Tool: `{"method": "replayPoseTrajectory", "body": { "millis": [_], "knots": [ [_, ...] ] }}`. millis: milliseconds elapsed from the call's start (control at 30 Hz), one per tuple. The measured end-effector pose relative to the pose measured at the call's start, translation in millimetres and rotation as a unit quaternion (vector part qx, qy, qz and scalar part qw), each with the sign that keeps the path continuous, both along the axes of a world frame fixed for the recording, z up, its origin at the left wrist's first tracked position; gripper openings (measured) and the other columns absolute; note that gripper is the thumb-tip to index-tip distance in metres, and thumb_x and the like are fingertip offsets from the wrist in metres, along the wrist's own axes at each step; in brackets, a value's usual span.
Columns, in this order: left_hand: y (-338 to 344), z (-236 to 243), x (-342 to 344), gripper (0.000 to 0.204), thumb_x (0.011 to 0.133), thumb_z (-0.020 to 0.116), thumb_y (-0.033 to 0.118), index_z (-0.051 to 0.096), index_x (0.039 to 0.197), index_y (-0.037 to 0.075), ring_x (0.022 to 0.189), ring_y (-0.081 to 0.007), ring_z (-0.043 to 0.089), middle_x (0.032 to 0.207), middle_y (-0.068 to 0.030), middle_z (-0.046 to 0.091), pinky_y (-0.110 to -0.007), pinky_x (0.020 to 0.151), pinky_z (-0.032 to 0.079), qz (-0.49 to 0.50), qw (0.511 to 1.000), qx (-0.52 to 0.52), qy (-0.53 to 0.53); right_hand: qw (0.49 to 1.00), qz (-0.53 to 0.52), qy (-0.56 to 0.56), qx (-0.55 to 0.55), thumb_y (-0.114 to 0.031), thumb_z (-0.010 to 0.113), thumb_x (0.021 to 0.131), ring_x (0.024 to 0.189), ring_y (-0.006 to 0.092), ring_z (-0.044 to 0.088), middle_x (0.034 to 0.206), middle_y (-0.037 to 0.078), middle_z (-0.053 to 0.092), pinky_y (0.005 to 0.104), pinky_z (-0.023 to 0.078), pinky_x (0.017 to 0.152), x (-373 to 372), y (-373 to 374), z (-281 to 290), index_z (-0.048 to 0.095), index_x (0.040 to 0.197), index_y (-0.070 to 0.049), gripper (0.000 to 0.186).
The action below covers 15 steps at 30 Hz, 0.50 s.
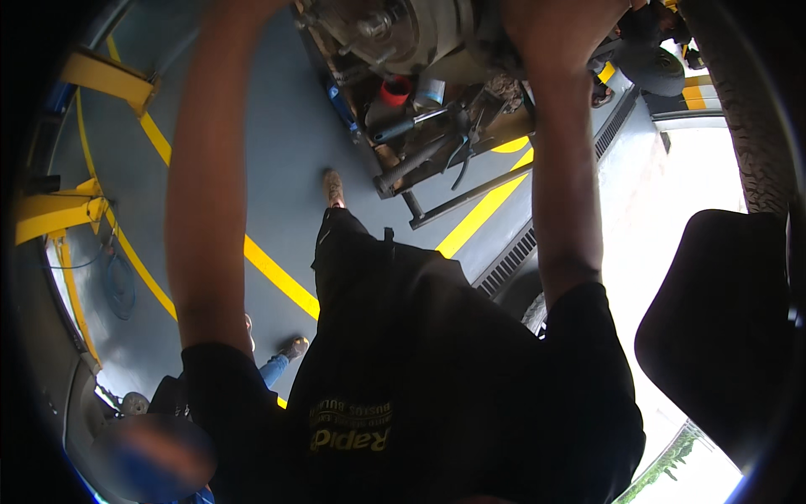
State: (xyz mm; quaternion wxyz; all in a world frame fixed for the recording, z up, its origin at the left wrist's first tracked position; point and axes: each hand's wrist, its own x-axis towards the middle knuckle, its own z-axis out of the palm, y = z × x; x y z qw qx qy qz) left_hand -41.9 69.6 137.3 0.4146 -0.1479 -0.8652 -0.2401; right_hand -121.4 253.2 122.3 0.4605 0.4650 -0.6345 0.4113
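Note:
Both my arms reach up to the top edge, one on each side of a greasy metal hub assembly (378,25) with studs. My left hand (252,3) is nearly all cut off by that edge, so its fingers do not show. Beside the hub's right side, the back of my right hand (558,29) is visible; its fingers are hidden. Under the hub stands a tool cart (395,181). On it lie a dark-handled tool (399,128) with a metal shaft, pliers (463,151), a red round container (395,91) and a pale can (430,92).
Yellow lift arms (59,217) jut in at the left. Another person's shoe (294,348) is on the grey floor at lower left. A floor drain grate (508,262) runs past the cart. On the right are a large tyre (751,109) and a dark panel (714,328).

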Motion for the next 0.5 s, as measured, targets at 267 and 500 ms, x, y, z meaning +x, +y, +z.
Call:
{"method": "replayPoseTrajectory", "body": {
  "millis": [267, 500],
  "knots": [
    [17.9, -19.1, 12.9, 0.053, 0.093, 0.077, 0.027, 0.058, 0.137, 0.004, 0.130, -0.0373, 0.057, 0.139, -0.0175, 0.060, -0.046, 0.107, 0.048, 0.068, 0.996, 0.048, 0.040, 0.998, -0.061, -0.015, 0.000, -0.001, 0.083, 0.076, 0.091, 0.0292, 0.071, 0.096, 0.010, 0.075, 0.0362, 0.056, 0.081, -1.9, 11.4, 2.1, 0.078, 0.098, -0.006, 0.023],
    [6.5, -101.6, 71.3, 0.029, 0.097, 0.070, 0.014, 0.067, 0.125, 0.006, 0.091, -0.0227, 0.070, 0.119, -0.0114, 0.069, -0.035, 0.081, 0.056, 0.148, 0.958, 0.226, 0.095, 0.998, -0.037, -0.027, -0.040, 0.001, 0.081, 0.079, 0.094, 0.0255, 0.072, 0.104, 0.013, 0.076, 0.0353, 0.057, 0.082, -5.8, 20.8, -12.7, 0.078, 0.099, -0.003, 0.020]
  ]
}}
